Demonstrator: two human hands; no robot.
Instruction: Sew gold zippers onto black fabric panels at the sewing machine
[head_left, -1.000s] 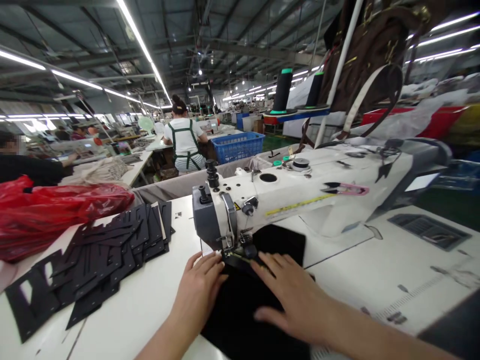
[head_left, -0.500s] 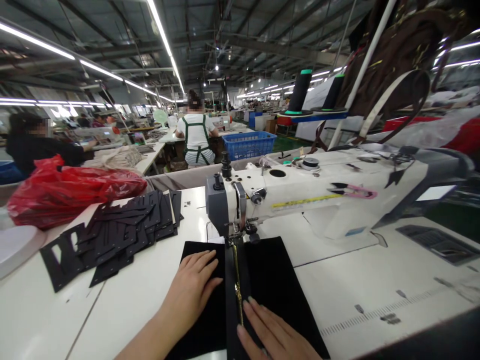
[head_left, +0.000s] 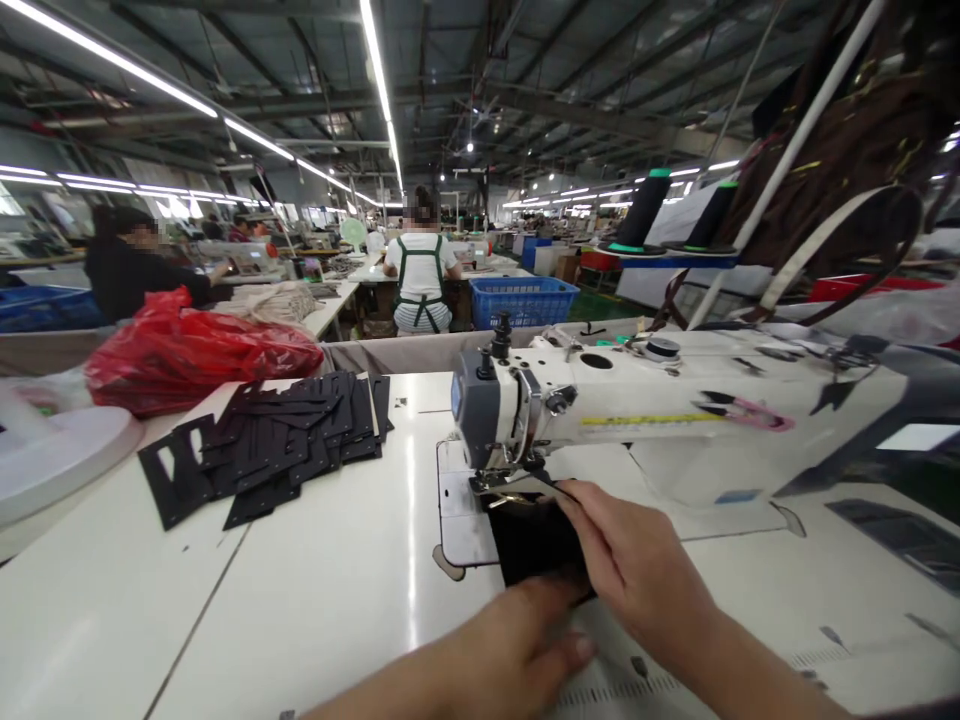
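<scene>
A black fabric piece (head_left: pixel 529 540) lies under the presser foot of the white sewing machine (head_left: pixel 637 410). A short stretch of gold zipper (head_left: pixel 510 499) shows on it, close to the foot. My right hand (head_left: pixel 637 560) is closed on the fabric's edge, just right of the needle area, and lifts that edge. At the near end of the fabric is my left hand (head_left: pixel 510 645), its thumb apart from its fingers. Those fingers are blurred, so whether they grip the cloth is unclear.
Flat black cut pieces (head_left: pixel 281 440) are piled on the left of the white table (head_left: pixel 315 600). Behind them sits a red plastic bag (head_left: pixel 202 350). Pink-handled thread snips (head_left: pixel 750 411) rest on the machine arm. A blue basket (head_left: pixel 523 302) and a seated person (head_left: pixel 421 270) are beyond.
The fabric, earlier spread flat with its zipper running toward me, is now turned and partly folded near the foot. My right hand moved up to its edge; my left shifted right and nearer. The view swung left.
</scene>
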